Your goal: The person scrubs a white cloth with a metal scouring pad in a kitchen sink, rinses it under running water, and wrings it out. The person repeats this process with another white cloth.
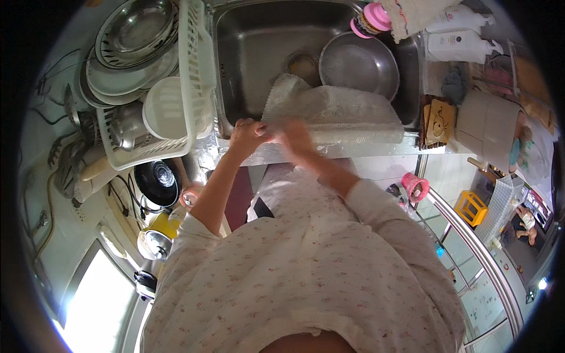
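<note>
My left hand (248, 136) and my right hand (288, 134) meet over the front rim of a stainless steel sink (251, 48). The right hand is blurred, and its fingers overlap those of the left. Whether anything sits between them is hidden. Right beside them, a pale wrinkled cloth or mat (340, 110) with a scalloped edge drapes over the rim and down into the basin. A round metal basin (358, 66) lies in the sink, with its near side behind the cloth. Left of it is the drain strainer (302, 66).
At left stands a white plastic dish rack (190, 84) with bowls and stacked plates. A pink-lidded jar (371, 20) is at the sink's far right corner. White pump bottles (457, 45) and wooden coasters (440, 118) line the right. A black pan (157, 182) is at lower left.
</note>
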Demonstrator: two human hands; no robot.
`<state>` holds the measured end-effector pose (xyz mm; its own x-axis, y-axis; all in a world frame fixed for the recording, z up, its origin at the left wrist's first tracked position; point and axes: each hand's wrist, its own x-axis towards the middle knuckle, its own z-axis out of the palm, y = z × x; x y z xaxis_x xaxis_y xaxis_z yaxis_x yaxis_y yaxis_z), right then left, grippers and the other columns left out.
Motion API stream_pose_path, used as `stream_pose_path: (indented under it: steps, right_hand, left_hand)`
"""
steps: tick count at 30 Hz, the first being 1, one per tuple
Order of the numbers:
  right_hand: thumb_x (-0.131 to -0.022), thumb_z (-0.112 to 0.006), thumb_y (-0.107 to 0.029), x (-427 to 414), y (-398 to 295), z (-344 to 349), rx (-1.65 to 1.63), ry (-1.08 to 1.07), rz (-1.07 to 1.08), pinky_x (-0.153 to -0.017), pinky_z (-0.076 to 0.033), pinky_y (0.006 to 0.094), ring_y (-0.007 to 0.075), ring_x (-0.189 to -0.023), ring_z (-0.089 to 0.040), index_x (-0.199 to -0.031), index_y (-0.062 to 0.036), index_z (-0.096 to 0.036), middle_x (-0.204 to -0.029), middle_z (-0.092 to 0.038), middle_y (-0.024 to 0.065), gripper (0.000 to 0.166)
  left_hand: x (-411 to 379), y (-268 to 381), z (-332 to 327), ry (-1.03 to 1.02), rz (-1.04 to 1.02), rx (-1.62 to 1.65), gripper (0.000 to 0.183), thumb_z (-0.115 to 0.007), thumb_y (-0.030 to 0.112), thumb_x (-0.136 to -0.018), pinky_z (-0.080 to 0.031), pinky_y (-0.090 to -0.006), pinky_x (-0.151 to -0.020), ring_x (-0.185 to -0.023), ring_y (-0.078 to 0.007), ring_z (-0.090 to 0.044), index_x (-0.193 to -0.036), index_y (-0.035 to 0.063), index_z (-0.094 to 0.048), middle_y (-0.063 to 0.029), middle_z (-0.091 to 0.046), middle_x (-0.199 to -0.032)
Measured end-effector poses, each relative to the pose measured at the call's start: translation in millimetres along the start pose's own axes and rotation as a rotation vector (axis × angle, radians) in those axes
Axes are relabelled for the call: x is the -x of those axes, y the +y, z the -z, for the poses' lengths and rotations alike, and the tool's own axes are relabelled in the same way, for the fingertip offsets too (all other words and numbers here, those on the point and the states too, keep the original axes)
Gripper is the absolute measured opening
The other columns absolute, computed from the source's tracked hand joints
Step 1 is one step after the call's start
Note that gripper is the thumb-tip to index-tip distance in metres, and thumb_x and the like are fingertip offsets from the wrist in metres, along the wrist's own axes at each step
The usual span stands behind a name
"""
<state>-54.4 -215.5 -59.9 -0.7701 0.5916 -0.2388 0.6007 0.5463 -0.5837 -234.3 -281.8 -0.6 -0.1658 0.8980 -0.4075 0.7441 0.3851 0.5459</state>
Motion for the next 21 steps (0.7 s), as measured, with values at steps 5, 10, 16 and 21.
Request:
stream_pose_path:
  steps: [5,10,16,21]
  right_hand:
    - [-0.081,-0.054,-0.011,42.5,14.8,80.4,0.042,0.153,0.114,-0.096,-0.036,0.0433,0.0307,-0.112,-0.045,-0.115,-0.0096,-0.055,-0.122,-0.048,0.0138,0.034]
    - [-0.085,-0.05,-0.015,103.9,133.7,180.9,0.477,0.315,-0.336,-0.102,-0.027,0.0416,0.0291,-0.117,-0.038,-0.121,-0.0083,-0.049,-0.129,-0.043,0.0131,0.037]
    - [-0.085,-0.047,-0.017,89.4,153.5,177.1,0.516,0.293,-0.477,-0.101,-0.027,0.0409,0.0285,-0.119,-0.037,-0.123,-0.009,-0.048,-0.124,-0.047,0.0146,0.039]
    - [-0.084,-0.05,-0.017,66.4,109.6,165.1,0.195,0.418,-0.378,-0.099,-0.03,0.0428,0.0287,-0.115,-0.04,-0.12,-0.008,-0.05,-0.125,-0.045,0.0127,0.037]
  left_hand:
    - [4.1,5.6,9.3,0.039,-0.048,0.074,0.035,-0.072,0.036,-0.067,-0.042,-0.0374,-0.078,-0.083,-0.0274,-0.055,-0.089,0.0093,-0.066,-0.008,-0.06,-0.08]
    - [-4.8,2.9,9.6,-0.029,-0.11,0.096,0.04,-0.075,0.035,-0.065,-0.045,-0.0375,-0.076,-0.079,-0.0286,-0.06,-0.09,0.0059,-0.067,-0.0123,-0.063,-0.077]
    - [-17.2,11.8,23.8,-0.214,-0.016,0.074,0.042,-0.076,0.035,-0.067,-0.047,-0.0365,-0.064,-0.07,-0.0257,-0.061,-0.087,0.0005,-0.064,-0.0169,-0.063,-0.078]
    - [-40.2,-50.7,-8.2,-0.391,0.013,0.142,0.041,-0.074,0.035,-0.07,-0.047,-0.0318,-0.063,-0.066,-0.0198,-0.06,-0.09,0.0001,-0.064,-0.0125,-0.065,-0.077]
